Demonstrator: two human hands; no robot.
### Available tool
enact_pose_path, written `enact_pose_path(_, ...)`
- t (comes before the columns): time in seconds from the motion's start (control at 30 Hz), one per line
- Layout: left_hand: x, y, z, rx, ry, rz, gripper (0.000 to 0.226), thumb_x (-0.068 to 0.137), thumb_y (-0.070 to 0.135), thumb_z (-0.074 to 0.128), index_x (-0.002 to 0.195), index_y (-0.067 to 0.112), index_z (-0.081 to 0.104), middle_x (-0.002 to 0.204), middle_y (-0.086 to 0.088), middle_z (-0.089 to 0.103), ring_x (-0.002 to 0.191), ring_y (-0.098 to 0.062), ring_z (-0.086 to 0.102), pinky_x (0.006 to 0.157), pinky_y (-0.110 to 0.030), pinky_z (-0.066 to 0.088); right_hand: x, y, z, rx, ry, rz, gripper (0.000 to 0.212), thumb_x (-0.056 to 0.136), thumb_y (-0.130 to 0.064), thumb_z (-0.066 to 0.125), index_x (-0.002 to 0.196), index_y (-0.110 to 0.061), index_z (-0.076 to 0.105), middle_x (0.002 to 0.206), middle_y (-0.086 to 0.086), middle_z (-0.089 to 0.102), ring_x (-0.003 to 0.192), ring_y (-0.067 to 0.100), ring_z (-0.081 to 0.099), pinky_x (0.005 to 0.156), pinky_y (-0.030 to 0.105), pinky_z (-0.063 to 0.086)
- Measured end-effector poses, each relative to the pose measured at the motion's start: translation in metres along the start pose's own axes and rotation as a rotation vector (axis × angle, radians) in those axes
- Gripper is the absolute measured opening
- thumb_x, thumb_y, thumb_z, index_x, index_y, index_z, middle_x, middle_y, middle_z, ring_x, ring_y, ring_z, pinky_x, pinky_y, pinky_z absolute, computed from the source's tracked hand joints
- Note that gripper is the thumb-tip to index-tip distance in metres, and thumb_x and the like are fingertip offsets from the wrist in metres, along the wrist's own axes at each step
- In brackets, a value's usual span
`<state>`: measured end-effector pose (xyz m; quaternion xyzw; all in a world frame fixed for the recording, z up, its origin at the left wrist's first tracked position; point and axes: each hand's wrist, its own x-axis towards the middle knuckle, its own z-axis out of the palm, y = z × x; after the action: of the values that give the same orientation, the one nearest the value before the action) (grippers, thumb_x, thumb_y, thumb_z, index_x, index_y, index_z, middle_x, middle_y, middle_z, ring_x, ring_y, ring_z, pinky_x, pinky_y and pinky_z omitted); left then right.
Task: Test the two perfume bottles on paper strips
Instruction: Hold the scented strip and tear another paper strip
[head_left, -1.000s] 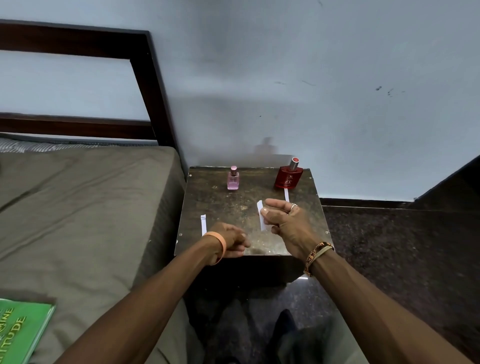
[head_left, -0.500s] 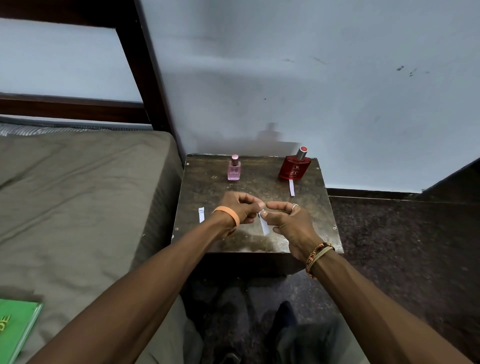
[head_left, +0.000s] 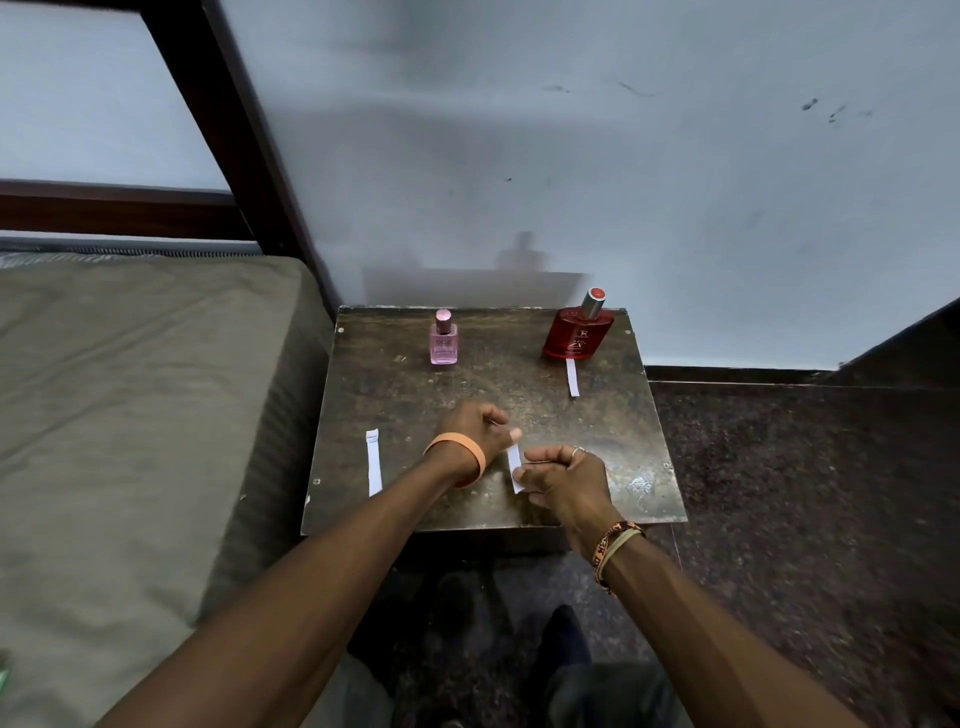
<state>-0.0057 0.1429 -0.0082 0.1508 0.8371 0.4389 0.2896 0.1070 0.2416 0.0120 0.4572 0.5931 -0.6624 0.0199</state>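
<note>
At mid-frame, fingers of the right hand (head_left: 566, 480) clamped the lower end of a paper strip (head_left: 514, 462) above the worktop (head_left: 602, 421). The left hand (head_left: 475, 431) pinched its top, probably steadying it for the pink bottle (head_left: 443, 340).

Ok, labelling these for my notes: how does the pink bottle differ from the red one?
The pink bottle is slim; the red bottle is wider and bulkier. The pink bottle has a pink top, the red bottle a silver neck with a red tip. A paper strip lies by the red bottle's base, none by the pink bottle. Both stand near the table's far edge.
</note>
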Motion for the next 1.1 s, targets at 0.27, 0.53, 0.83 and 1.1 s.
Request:
enact_pose_path(0.27,0.014,-0.011,0.011,0.074,0.050,-0.014,0.014,0.070,0.011,0.077,0.081,0.019,0.071,0.070,0.004,0.069,0.073,-0.016,0.069,0.080,-0.037,0.057,0.017,0.007,0.002,-0.045,0.056,0.028,0.024,0.069,0.005,0.082,0.085,-0.007,0.068,0.078,0.011,0.076,0.077,0.026,0.074,0.074,0.038,0.060)
enact_pose_path(0.53,0.015,-0.010,0.018,0.154,0.125,-0.014,0.014,0.069,0.015,0.078,0.072,0.025,0.069,0.063,0.013,0.064,0.067,-0.009,0.066,0.074,-0.032,0.058,0.022,0.007,0.003,-0.115,0.091,0.013,0.022,0.069,0.003,0.082,0.085,-0.005,0.069,0.078,0.011,0.074,0.066,0.021,0.072,0.062,0.031,0.060)
enact_pose_path(0.83,0.011,-0.007,0.013,0.092,0.098,-0.038,0.015,0.069,0.012,0.079,0.079,0.019,0.071,0.070,0.005,0.067,0.071,-0.014,0.066,0.079,-0.032,0.057,0.022,0.004,-0.003,-0.223,0.134,0.041,0.003,0.076,-0.010,0.073,0.076,-0.008,0.072,0.073,0.009,0.075,0.059,0.017,0.067,0.060,0.030,0.058)
enact_pose_path(1.1,-0.012,0.007,-0.018,-0.090,0.217,-0.029,0.019,0.071,0.008,0.078,0.078,0.022,0.067,0.070,0.005,0.067,0.069,-0.013,0.064,0.073,-0.027,0.054,0.003,-0.006,-0.025,-0.316,0.262,-0.052,0.016,0.074,-0.026,0.080,0.079,-0.017,0.068,0.076,0.003,0.074,0.071,0.023,0.071,0.073,0.043,0.060)
